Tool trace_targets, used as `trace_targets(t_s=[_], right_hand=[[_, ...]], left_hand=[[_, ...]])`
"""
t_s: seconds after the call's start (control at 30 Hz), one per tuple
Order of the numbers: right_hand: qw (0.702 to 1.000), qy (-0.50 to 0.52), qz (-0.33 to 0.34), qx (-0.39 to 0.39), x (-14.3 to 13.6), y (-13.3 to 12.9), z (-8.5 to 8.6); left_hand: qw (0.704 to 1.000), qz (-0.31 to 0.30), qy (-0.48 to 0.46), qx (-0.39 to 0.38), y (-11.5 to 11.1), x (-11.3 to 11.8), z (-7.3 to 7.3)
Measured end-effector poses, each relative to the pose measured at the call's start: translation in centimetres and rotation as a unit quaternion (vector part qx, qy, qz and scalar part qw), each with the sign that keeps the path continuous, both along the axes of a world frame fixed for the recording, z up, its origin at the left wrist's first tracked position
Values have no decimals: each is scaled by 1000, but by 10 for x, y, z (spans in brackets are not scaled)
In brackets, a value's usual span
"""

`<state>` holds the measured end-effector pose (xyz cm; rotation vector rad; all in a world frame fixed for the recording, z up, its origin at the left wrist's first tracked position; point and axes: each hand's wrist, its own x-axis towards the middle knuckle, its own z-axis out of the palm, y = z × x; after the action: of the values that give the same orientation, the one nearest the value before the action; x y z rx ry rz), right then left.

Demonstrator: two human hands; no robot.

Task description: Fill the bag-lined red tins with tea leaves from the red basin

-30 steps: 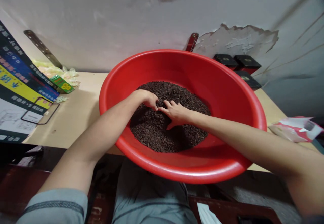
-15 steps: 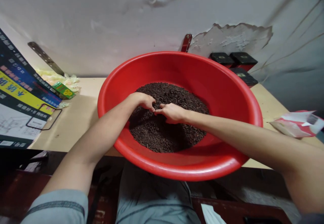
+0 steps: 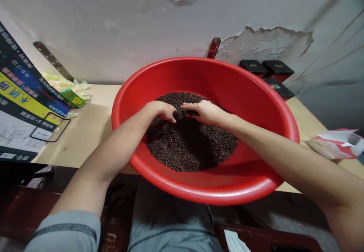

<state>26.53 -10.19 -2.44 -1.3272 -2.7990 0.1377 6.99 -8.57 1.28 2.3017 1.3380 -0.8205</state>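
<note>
Head view shows a wide red basin at the centre of the frame, standing on a pale table. On its bottom lies a broad heap of dark dry pieces, thin and loose, and this heap occupies the middle of the frame.

The left hand is above the upper left part of the heap, with its fingers bent and turned inward. Whether it has some pieces between the fingers, I cannot tell. The right hand is just beside it, a little to the right of the frame's centre. Its fingers are extended and loosely parted, and its grip is open. The fingertips of both hands face each other with a small gap between them. A dark shadow falls on the heap below the right hand.

At the left edge of the frame stands a printed panel with dark, yellow and white bands. Near it is a small green box. In the upper right, behind the basin, are three black-topped boxes close together. At the right edge lies a red and white packet. Behind everything is a grey wall, with a peeled patch in the upper right.
</note>
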Motion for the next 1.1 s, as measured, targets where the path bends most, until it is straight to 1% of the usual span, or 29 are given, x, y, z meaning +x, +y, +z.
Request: trace_targets(t_s=[0.1, 0.17, 0.27, 0.33, 0.37, 0.43, 0.5, 0.67, 0.73, 0.8, 0.93, 1.03, 1.1], right_hand=[[998, -31, -37, -32, -1, -2, 1], [997, -42, -27, -60, -1, -3, -2], [988, -75, -4, -137, -2, -8, -13], [974, -117, -3, -193, -6, -15, -21], [969, -137, -4, -204, -8, -18, -25], [968, -161, -5, -191, -15, -23, -33], [974, -160, 4, -162, -20, -26, -38], [982, -139, 57, -111, -24, -23, -46], [982, -138, 79, -102, -24, -22, -45], [981, -141, 92, -99, -24, -21, -41], [981, -149, 93, -82, -23, -16, -23], [985, -139, 67, -74, -18, -14, -8], [989, -124, 58, -63, -13, -13, 1]], left_hand=[[1000, -4, 4, 3, 0, 0, -1], [1000, -10, 9, 5, 0, 1, -2], [1000, -18, 15, 1, 0, 2, -4], [1000, -16, 14, -2, 0, 2, -6], [1000, -13, 13, -4, 0, 2, -7], [1000, -8, 8, -5, 1, 2, -8], [1000, -6, 7, -3, 1, 2, -8], [999, -21, 24, -4, 1, 2, -8], [1000, -24, 21, -4, 1, 2, -9], [1000, -25, 14, -5, 2, 1, -10], [1000, -21, 3, -2, 3, 0, -9], [999, -15, -4, 30, 2, -3, 0], [997, -10, -22, 68, 1, -7, 14]])
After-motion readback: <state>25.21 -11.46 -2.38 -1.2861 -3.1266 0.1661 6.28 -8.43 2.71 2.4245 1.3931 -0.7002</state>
